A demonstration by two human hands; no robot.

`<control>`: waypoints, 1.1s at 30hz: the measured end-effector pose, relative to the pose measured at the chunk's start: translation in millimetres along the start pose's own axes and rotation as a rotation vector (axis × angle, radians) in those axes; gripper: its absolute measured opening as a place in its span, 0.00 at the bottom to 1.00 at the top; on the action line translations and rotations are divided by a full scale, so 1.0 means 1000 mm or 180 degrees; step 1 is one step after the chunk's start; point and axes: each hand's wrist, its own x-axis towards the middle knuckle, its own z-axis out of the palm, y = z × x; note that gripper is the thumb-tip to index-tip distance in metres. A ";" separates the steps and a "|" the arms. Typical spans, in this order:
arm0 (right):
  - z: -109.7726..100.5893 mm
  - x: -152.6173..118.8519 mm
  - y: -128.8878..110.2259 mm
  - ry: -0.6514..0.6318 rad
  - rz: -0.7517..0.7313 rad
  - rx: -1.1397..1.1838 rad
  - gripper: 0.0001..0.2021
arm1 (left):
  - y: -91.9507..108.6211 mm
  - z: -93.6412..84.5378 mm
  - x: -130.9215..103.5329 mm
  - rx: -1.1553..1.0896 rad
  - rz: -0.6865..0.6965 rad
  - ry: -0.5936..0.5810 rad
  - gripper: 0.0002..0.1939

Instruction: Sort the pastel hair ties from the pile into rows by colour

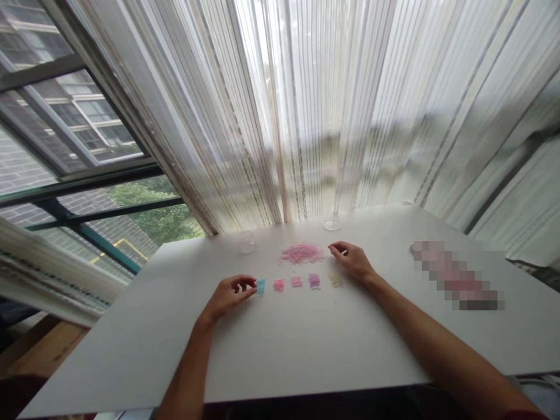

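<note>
My left hand (pixel 231 293) rests at the left end of a row of small coloured bundles, its thumb and fingertips at the light blue bundle (pixel 261 286). To the right of that lie a coral bundle (pixel 279 285), a pink bundle (pixel 296 282), a purple bundle (pixel 314 280) and a pale yellow bundle (pixel 336 279). Behind the row is a loose pile of thin pink and purple pieces (pixel 301 253). My right hand (pixel 351 257) hovers just right of the pile, thumb and forefinger pinched together; anything between them is too small to make out.
The white table (pixel 280 350) has a clear round container (pixel 247 242) at its back left and a clear shallow dish (pixel 331 224) at the back. A blurred-out pinkish object (pixel 457 275) lies at the right. Striped sheer curtains (pixel 306 116) hang behind the table.
</note>
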 end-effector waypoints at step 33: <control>0.006 0.000 0.001 0.0009 -0.0099 -0.0073 0.11 | 0.044 0.008 0.050 0.0905 0.0532 -0.0507 0.19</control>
